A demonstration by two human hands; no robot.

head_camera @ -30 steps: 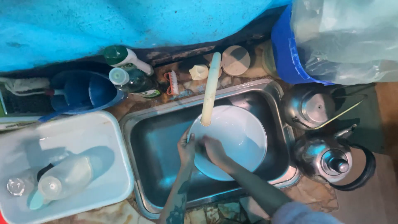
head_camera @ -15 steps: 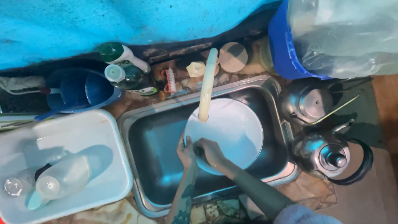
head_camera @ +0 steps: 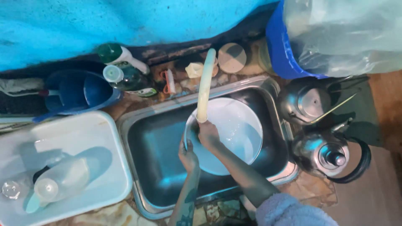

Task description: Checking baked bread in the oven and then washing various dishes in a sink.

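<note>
Left hand (head_camera: 188,155) grips the white plate's (head_camera: 234,125) rim, tilting it under the hose (head_camera: 204,90); right hand (head_camera: 208,136) lies flat on it, over the sink (head_camera: 155,146).

A round white plate (head_camera: 234,134) lies tilted inside the steel sink (head_camera: 155,175); its wet face is up; it fills the sink's right half.

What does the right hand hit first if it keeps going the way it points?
Probably the pale hose: the right hand lies on the white plate, fingers aimed at the hose's end just ahead. Depth is unclear.
</note>
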